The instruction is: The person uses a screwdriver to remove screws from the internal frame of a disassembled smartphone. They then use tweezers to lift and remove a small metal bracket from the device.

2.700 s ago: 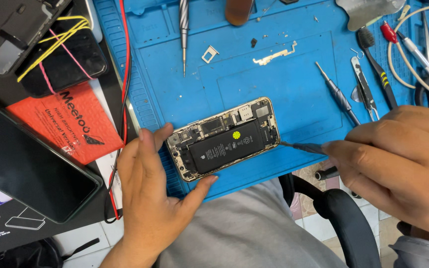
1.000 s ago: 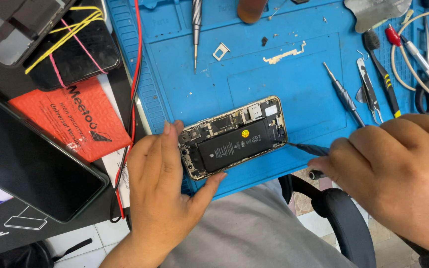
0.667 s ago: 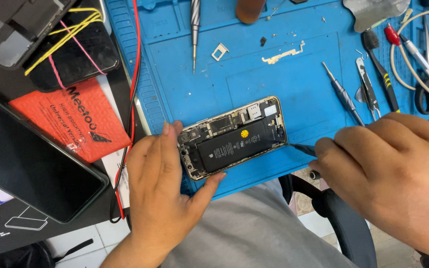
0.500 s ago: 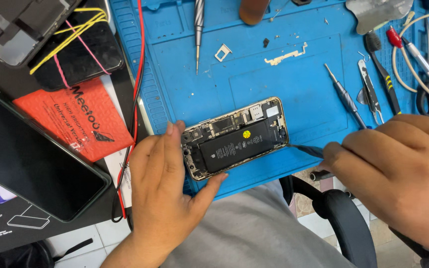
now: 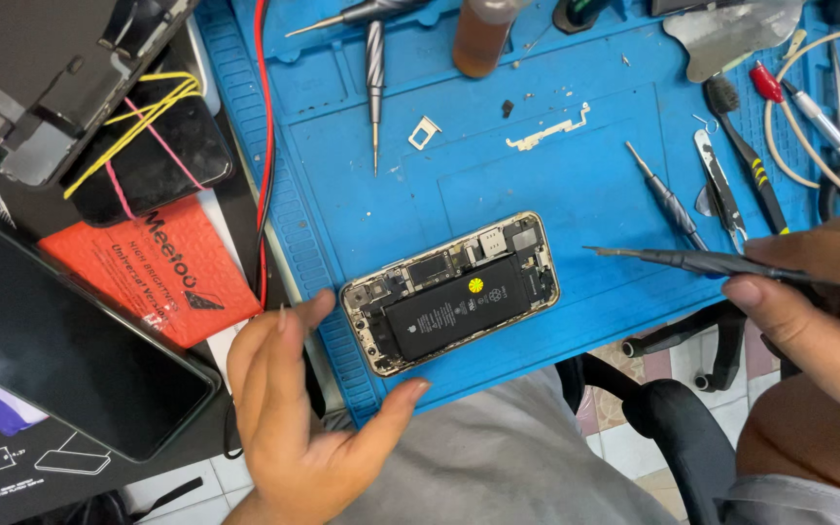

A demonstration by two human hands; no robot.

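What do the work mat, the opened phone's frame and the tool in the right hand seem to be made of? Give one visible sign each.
Blue mat: probably silicone rubber; matte, with moulded ridges and trays.
Opened phone: frame looks like polished metal; its gold edge glints.
Screwdriver in the right hand: seemingly dark metal, with a thin pointed tip and a dull sheen.

The left hand [image 5: 289,408] sits at about seven o'clock in the view, palm turned inward toward three o'clock, fingers loosely spread and pointing to twelve o'clock, thumb stretched out toward two o'clock, clasping nothing. The right hand [image 5: 819,311] comes in from four o'clock, fingers curled, thumb and fingertips pinched together and aimed toward nine o'clock
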